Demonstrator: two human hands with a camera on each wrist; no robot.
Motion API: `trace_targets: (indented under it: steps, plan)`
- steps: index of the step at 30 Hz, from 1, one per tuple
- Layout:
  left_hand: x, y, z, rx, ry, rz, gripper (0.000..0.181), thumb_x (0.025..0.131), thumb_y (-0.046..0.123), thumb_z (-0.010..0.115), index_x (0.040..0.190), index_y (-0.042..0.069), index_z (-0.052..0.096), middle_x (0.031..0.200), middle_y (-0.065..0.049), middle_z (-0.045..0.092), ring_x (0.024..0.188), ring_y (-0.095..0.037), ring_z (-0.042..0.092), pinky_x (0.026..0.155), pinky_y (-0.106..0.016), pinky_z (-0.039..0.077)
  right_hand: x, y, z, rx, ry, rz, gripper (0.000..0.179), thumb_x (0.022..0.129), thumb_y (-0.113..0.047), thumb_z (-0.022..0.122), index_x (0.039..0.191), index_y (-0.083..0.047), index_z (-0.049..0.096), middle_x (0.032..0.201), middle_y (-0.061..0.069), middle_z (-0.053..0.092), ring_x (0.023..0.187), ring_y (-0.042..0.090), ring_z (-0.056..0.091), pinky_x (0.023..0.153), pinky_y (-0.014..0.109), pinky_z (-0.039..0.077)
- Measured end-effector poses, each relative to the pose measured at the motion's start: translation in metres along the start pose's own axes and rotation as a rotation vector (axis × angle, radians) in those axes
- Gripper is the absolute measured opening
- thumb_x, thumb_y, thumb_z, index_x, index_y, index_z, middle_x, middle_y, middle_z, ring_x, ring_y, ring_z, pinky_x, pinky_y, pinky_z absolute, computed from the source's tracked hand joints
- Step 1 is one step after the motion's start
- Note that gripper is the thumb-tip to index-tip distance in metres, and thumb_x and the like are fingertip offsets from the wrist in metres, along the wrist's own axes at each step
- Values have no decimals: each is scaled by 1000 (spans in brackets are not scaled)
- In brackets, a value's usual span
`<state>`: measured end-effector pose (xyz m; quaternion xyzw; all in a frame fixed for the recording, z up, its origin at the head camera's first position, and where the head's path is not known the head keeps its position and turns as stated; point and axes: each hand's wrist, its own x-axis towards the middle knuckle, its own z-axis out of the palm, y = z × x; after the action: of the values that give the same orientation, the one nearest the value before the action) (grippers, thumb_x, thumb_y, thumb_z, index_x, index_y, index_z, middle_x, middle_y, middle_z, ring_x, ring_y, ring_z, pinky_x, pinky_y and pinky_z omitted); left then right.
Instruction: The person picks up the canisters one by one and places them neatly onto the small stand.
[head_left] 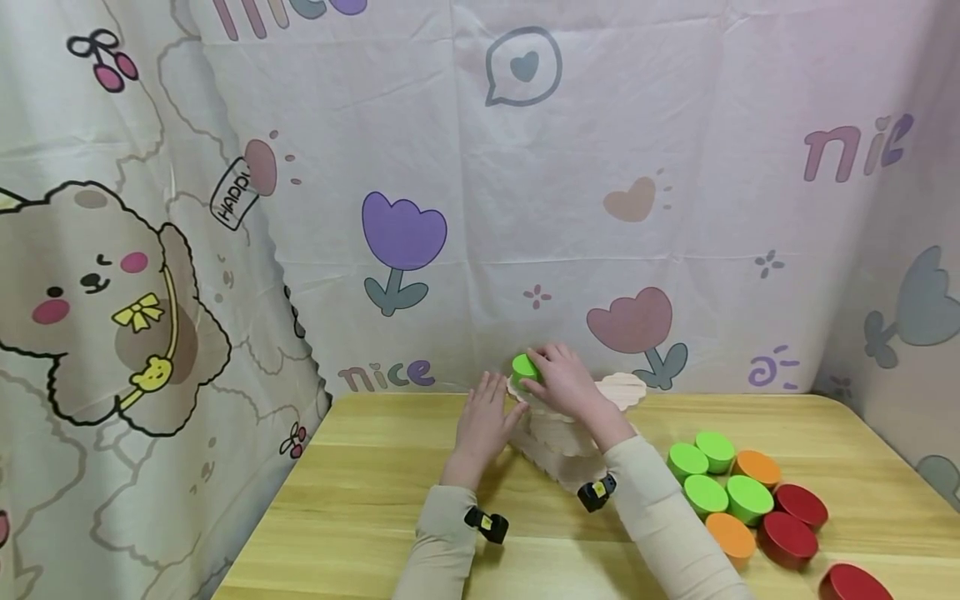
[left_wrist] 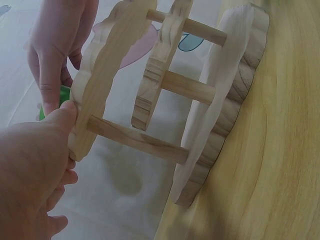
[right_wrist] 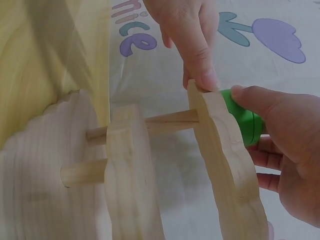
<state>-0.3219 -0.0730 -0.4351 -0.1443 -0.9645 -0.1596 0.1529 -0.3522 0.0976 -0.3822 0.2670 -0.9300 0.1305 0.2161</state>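
A pale wooden stand (head_left: 558, 435) with wavy-edged boards, joined by round dowels (left_wrist: 190, 87), stands at the back of the table. My right hand (head_left: 567, 385) grips a green round block (head_left: 522, 367) on the stand's uppermost board (right_wrist: 227, 165). Its thumb lies on one side of the block, and its fingers curl round the other. At the left end of that same board, my left hand (head_left: 482, 427) holds the edge, thumb against the rim and fingertips just behind it. Both hands are close together, with the block beside the left thumb.
On the right of the wooden table (head_left: 360, 483) lie several green blocks (head_left: 706, 495), two orange blocks (head_left: 731, 537) and three larger dark red blocks (head_left: 788, 538). A printed white curtain (head_left: 525, 183) hangs right behind the stand, and another curtain (head_left: 247, 467) hangs along the left side.
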Motion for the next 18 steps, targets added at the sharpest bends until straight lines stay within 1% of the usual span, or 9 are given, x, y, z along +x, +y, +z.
trace_targets:
  steps: [8, 15, 18]
  plan:
    - [2, -3, 5, 9, 14, 5, 74, 100, 58, 34, 149, 3, 36, 156, -14, 36, 150, -30, 23, 121, -51, 24, 1, 1, 4, -4, -5, 11, 59, 93, -39, 65, 137, -1, 55, 125, 15, 59, 111, 32, 51, 93, 48, 46]
    - [1, -3, 4, 19, 11, 3, 74, 100, 58, 34, 150, 4, 35, 156, -14, 36, 150, -29, 22, 121, -51, 25, 1, 0, 3, -15, -1, 28, 58, 93, -39, 65, 137, -2, 55, 126, 14, 58, 113, 32, 51, 93, 48, 46]
    - [1, -2, 4, 14, 20, 9, 73, 100, 57, 35, 150, 3, 36, 156, -15, 37, 150, -30, 24, 121, -52, 26, 1, 0, 3, -9, 2, 37, 58, 93, -39, 65, 137, -3, 55, 126, 14, 58, 115, 32, 51, 93, 48, 46]
